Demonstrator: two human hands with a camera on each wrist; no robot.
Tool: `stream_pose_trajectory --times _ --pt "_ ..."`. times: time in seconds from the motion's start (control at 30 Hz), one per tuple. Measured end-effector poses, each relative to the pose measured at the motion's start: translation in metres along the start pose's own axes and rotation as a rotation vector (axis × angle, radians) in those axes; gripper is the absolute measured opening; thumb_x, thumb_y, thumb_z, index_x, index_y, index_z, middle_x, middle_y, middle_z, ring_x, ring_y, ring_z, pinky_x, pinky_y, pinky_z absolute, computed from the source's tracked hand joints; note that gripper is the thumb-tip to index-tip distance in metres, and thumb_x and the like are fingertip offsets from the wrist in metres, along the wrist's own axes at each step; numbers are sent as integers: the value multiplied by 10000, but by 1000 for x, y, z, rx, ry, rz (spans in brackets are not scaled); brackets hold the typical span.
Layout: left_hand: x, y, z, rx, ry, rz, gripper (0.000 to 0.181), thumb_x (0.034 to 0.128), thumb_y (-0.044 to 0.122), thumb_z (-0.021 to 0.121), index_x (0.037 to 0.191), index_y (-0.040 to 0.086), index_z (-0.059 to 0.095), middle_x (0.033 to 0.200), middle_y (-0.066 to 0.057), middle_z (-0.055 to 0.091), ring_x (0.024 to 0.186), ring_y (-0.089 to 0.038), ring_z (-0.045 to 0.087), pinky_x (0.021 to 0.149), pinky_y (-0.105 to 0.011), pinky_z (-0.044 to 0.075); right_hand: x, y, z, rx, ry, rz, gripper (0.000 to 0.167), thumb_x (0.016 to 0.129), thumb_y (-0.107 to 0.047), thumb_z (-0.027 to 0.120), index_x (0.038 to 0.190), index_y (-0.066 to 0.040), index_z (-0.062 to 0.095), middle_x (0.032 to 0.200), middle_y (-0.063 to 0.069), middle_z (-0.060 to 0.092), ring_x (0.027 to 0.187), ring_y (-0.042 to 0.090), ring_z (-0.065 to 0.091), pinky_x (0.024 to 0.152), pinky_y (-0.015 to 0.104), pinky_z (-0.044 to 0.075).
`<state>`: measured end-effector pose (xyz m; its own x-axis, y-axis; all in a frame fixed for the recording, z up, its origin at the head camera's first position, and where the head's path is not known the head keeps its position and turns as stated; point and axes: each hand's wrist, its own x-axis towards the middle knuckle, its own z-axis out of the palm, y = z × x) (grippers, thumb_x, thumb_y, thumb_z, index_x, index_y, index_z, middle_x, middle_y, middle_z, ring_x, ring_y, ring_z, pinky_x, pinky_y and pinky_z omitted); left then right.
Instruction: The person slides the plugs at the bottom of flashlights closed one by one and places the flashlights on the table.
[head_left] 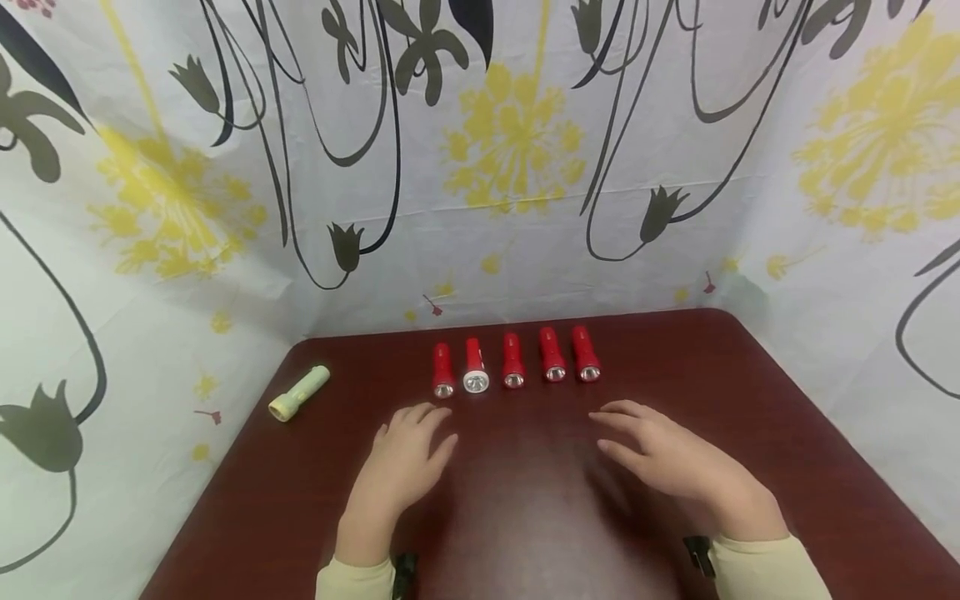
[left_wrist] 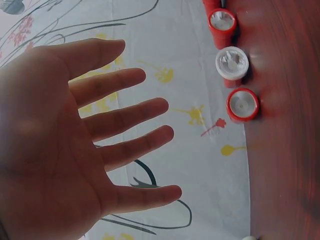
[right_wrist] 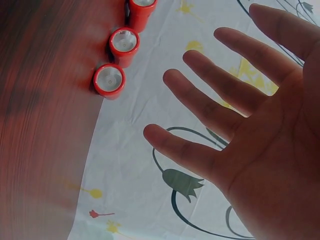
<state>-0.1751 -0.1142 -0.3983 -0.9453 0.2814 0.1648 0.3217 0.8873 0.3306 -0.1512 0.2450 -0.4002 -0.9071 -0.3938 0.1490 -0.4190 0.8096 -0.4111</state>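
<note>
Several red flashlights stretch in a row across the far part of the table, their lenses facing me. The leftmost flashlight [head_left: 442, 371] is nearest my left hand [head_left: 405, 458], which hovers with spread fingers and touches nothing. Beside it lies a red flashlight with a white head ring [head_left: 476, 367]. Further right come a middle red flashlight [head_left: 512, 362], another one [head_left: 552, 355] and the rightmost flashlight [head_left: 586, 354]. My right hand [head_left: 667, 454] hangs above the table, fingers extended, holding nothing. Both wrist views show bare palms, the left palm [left_wrist: 55, 145] and the right palm [right_wrist: 270, 145].
A pale green flashlight [head_left: 300, 392] lies at an angle near the left edge of the dark red-brown table [head_left: 517, 500]. Flower-patterned cloth [head_left: 480, 275] hangs behind the table and along both sides.
</note>
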Motion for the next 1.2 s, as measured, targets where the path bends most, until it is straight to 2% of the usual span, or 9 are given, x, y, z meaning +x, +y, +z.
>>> stream_pose_trajectory --times 0.23,0.43,0.57,0.9,1.2 --pt "-1 -6 0 -7 -14 -20 414 1018 319 686 1398 155 673 1456 -144 645 1400 -394 553 1130 -742 428 -1 -2 3 19 -22 14 441 1019 -295 710 1432 -145 671 1419 118 640 1317 348 618 1091 601 516" --pt "-2 -10 1 -14 -32 -45 430 1006 320 707 1398 147 674 1451 -147 649 1398 -393 556 1129 -745 429 2 -3 6 47 -73 48 444 1029 -330 695 1442 -169 665 1431 100 640 1327 328 616 1093 592 524" --pt "-2 -14 1 -3 -35 -55 439 998 326 719 1398 150 674 1453 -142 649 1396 -391 560 1120 -744 438 4 -3 6 39 -78 41 444 1030 -334 693 1440 -165 665 1422 100 644 1316 324 620 1085 590 529" --pt "-2 -19 6 -9 -25 -52 429 1012 326 699 1399 144 673 1454 -148 647 1403 -394 556 1123 -727 448 5 -6 4 30 -66 16 447 1037 -346 685 1447 -167 659 1425 102 642 1314 329 624 1078 598 526" --pt "-4 -18 7 -7 -12 -29 418 1008 308 705 1383 124 682 1430 -155 660 1378 -395 574 1103 -682 487 2 -6 4 40 -94 61 463 1026 -359 697 1445 -168 660 1426 98 639 1315 322 617 1083 595 530"
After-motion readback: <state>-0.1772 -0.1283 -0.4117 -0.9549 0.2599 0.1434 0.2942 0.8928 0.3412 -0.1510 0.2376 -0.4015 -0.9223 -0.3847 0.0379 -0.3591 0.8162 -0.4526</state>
